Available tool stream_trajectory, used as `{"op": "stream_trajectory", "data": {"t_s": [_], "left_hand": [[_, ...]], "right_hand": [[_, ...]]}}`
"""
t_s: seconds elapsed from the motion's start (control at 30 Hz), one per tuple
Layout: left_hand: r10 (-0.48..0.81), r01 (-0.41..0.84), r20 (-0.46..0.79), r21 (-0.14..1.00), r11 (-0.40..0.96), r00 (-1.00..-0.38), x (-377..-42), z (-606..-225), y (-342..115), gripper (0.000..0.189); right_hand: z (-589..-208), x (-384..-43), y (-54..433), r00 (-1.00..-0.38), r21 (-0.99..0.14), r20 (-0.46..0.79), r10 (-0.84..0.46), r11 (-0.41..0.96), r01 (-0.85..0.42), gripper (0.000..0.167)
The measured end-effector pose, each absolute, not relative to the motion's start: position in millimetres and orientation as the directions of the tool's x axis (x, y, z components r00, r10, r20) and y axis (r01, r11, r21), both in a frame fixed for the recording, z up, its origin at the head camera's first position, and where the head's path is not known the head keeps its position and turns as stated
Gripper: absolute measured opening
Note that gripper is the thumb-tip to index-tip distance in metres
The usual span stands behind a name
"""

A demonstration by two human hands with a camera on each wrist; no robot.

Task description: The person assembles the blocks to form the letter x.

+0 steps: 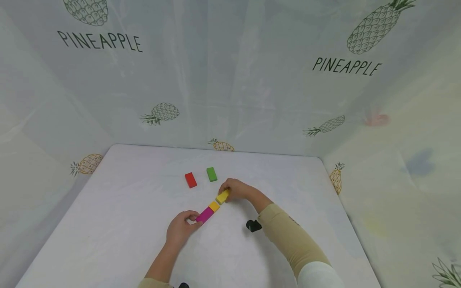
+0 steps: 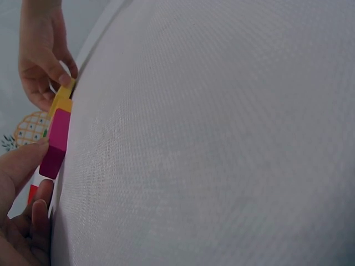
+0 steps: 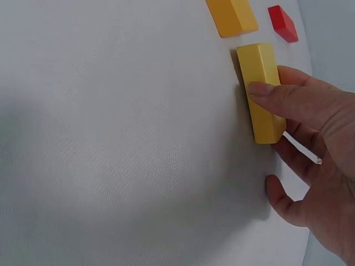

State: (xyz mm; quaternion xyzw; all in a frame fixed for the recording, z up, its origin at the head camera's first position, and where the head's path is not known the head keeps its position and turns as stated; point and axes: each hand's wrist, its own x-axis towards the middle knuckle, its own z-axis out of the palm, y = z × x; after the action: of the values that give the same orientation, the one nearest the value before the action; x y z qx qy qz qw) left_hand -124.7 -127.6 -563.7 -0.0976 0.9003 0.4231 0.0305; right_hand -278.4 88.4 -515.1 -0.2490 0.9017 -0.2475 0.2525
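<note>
My left hand (image 1: 181, 229) holds the near end of a magenta block (image 1: 205, 215), its thumb and fingers at the block's sides. An orange-yellow block (image 1: 214, 206) stands against the magenta block's far end, in line with it. Between thumb and fingers, my right hand (image 1: 236, 189) pinches a brighter yellow block (image 3: 258, 94). A narrow gap separates this yellow block from the orange-yellow one. The right wrist view shows a shadow beside the yellow block; whether it touches the table I cannot tell.
Beyond the hands, a red block (image 1: 191, 180) and a green block (image 1: 211, 174) lie apart on the white table (image 1: 119, 224). A small black object (image 1: 253, 226) is beside the right forearm. Pineapple-printed sheeting (image 1: 230, 80) surrounds the table's back and sides.
</note>
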Motion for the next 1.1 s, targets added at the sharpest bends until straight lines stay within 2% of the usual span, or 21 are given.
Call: {"op": "stream_trajectory", "data": {"t_s": [0.6,0.87,1.1], "left_hand": [[-0.159,-0.211,-0.143,0.764,0.610,-0.977,-122.6,-559.6,-126.0,0.026],[-0.139,-0.167,-0.103,0.775,0.610,-0.985,-121.5,-558.5,-125.3,0.022],[-0.145,-0.187,-0.123,0.767,0.614,-0.982,-121.6,-559.2,-125.4,0.023]], "right_hand": [[-517.6,-277.7,87.6,-0.755,-0.560,-0.334,-0.565,0.763,-0.323,0.028],[-521.9,-280.5,91.6,-0.732,-0.541,-0.312,-0.605,0.747,-0.387,0.031],[-529.4,-281.3,97.7,-0.736,-0.586,-0.286,-0.614,0.719,-0.373,0.031]]}}
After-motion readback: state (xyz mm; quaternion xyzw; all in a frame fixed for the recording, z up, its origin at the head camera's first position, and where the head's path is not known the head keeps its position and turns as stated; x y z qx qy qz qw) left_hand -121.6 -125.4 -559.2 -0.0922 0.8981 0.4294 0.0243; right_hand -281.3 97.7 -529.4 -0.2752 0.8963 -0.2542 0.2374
